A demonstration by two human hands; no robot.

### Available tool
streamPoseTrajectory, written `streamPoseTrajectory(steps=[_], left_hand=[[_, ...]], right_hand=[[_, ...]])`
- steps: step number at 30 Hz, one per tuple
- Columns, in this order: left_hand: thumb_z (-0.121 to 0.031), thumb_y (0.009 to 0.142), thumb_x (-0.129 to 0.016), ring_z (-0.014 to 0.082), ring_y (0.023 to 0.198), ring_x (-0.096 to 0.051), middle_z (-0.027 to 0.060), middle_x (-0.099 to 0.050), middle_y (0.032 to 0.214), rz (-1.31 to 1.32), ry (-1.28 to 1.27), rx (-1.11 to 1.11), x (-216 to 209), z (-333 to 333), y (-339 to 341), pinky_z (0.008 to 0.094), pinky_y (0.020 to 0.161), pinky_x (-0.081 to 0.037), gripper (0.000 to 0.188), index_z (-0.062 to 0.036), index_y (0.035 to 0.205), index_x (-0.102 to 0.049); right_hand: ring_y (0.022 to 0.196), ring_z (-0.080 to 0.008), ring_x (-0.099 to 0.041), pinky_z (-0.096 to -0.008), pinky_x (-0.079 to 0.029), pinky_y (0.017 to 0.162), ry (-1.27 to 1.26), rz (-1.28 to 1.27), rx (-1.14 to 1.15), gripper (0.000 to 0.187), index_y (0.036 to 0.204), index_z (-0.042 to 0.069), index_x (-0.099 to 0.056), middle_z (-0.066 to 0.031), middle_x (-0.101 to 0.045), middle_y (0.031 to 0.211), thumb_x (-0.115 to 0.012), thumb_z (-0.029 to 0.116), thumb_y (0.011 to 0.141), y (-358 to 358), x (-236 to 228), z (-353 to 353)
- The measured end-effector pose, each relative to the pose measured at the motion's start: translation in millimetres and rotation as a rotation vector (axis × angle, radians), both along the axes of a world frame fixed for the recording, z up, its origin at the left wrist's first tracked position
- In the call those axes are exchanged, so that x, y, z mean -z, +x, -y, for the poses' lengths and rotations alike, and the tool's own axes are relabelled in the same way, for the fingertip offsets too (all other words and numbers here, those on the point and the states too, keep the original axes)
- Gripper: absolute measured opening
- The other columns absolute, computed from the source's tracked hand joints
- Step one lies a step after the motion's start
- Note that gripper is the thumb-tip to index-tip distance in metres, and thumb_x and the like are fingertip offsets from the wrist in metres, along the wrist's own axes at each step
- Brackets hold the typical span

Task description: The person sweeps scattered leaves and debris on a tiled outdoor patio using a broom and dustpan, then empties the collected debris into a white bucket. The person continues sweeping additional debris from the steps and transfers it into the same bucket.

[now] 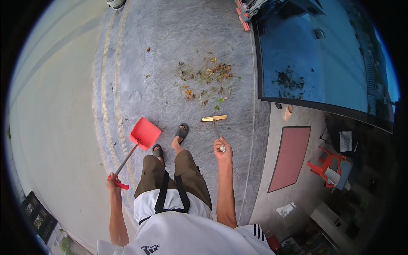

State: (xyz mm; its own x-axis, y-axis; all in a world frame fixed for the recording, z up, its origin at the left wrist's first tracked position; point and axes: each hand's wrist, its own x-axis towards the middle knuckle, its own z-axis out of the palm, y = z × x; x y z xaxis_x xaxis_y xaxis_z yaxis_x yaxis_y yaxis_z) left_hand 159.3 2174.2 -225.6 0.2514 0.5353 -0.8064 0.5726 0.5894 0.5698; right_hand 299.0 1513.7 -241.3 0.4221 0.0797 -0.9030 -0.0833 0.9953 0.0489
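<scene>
My left hand (114,182) is closed round the red handle end of a long-handled dustpan. The red pan of this dustpan (145,132) is at the ground, left of my feet. In my right hand (223,148) is the grey handle of a broom, gripped near its top. Its narrow yellowish head (214,118) is down at the ground, ahead of my right foot. Beyond the broom head lies a scattered heap of leaves and plant bits (208,76), brown, orange and green. The heap and the broom head are apart.
A large glass pane (314,63) in a dark frame stands at the right, reflecting the leaves. Past a doorway lie a pink mat (290,158) and a red plastic chair (326,166). Folded red-and-grey equipment (243,17) stands at the far right. Yellowish lines (105,76) cross the grey ground at left.
</scene>
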Motion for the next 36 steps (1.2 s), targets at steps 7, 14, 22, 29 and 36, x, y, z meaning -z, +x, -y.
streamPoseTrajectory(steps=[7, 14, 22, 29, 36], left_hand=[[-0.021, 0.106, -0.068, 0.0108, 0.065, -0.056, 0.0024, -0.06, 0.083, -0.044, 0.068, -0.177, 10.0, 4.4, 0.5, 0.0272, 0.056, -0.048, 0.015, -0.0088, 0.111, -0.059], [-0.023, 0.108, -0.066, 0.0123, 0.064, -0.055, 0.0022, -0.059, 0.078, -0.004, 0.105, -0.311, 11.3, -3.2, 4.7, 0.0278, 0.055, -0.047, 0.019, -0.0092, 0.1, -0.056], [-0.023, 0.108, -0.067, 0.0137, 0.066, -0.057, 0.0022, -0.058, 0.078, -0.008, 0.139, -0.416, -3.2, -3.8, 12.6, 0.0279, 0.057, -0.047, 0.021, -0.0094, 0.097, -0.055], [-0.022, 0.108, -0.066, 0.0145, 0.067, -0.059, 0.0023, -0.059, 0.078, -0.042, 0.183, -0.456, -18.5, 8.5, 23.5, 0.0285, 0.058, -0.048, 0.02, -0.0083, 0.097, -0.056], [-0.014, 0.103, -0.069, 0.0162, 0.065, -0.06, 0.0041, -0.06, 0.079, -0.013, 0.227, -0.271, -27.8, 55.6, 75.9, 0.0279, 0.056, -0.048, 0.012, -0.0061, 0.103, -0.06]], right_hand=[[0.057, -0.0102, -0.054, -0.0263, -0.044, 0.046, -0.334, -0.019, -0.382, 0.01, 0.102, 0.006, -0.06, -0.0054, -0.06, 0.081, -0.065, 0.014, 0.105, -15.1, -16.9, -44.6], [0.048, -0.0089, -0.053, -0.0282, -0.041, 0.04, -0.901, -0.001, -1.107, 0.013, 0.099, 0.005, -0.058, -0.001, -0.058, 0.07, -0.071, 0.007, 0.099, -60.0, -59.2, -148.2], [0.05, -0.0073, -0.053, -0.0262, -0.039, 0.042, -0.504, 0.087, -1.408, 0.011, 0.102, 0.004, -0.065, -0.0011, -0.062, 0.072, -0.073, 0.009, 0.096, -20.6, -43.1, -139.7], [0.052, -0.011, -0.059, -0.0303, -0.045, 0.045, -0.491, 0.039, -1.758, 0.015, 0.098, 0.001, -0.072, -0.004, -0.066, 0.07, -0.076, 0.014, 0.093, 41.0, -5.7, -155.3], [0.052, -0.0117, -0.062, -0.0303, -0.046, 0.044, -0.508, -0.051, -1.666, 0.02, 0.108, -0.002, -0.075, -0.0076, -0.072, 0.074, -0.075, 0.012, 0.093, 85.4, -17.2, -102.8]])
